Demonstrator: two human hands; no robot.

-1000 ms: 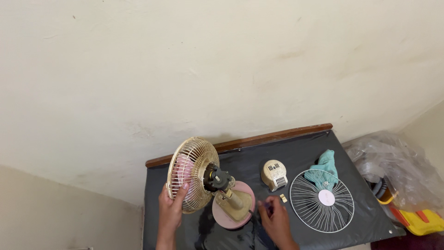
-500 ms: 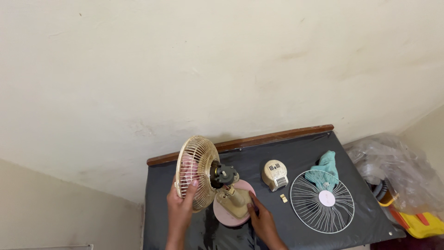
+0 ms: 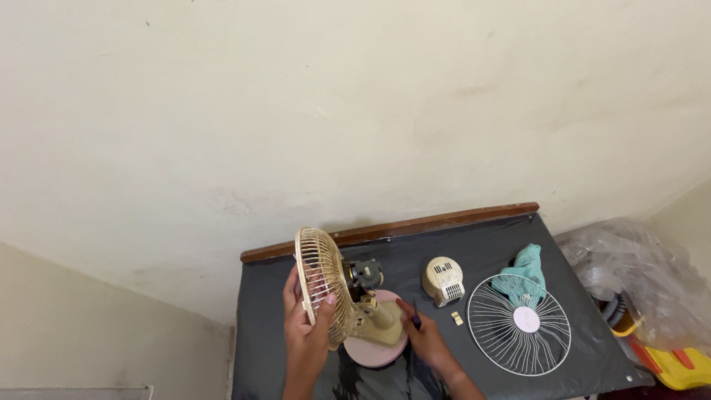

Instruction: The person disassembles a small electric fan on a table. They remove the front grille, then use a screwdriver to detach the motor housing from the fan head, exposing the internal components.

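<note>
Fan cage (image 3: 324, 287) now edge-on in left hand (image 3: 305, 326) grip; right hand (image 3: 424, 339) pinching dark screwdriver (image 3: 415, 316) beside pink base (image 3: 374, 348).

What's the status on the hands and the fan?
Left hand grips the fan's rear grille. Right hand by the pink base, holding a thin dark tool. Loose front grille and motor cover lie apart, right.

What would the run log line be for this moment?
left hand: grips fan guard | right hand: holds dark tool at fan base | table
</note>
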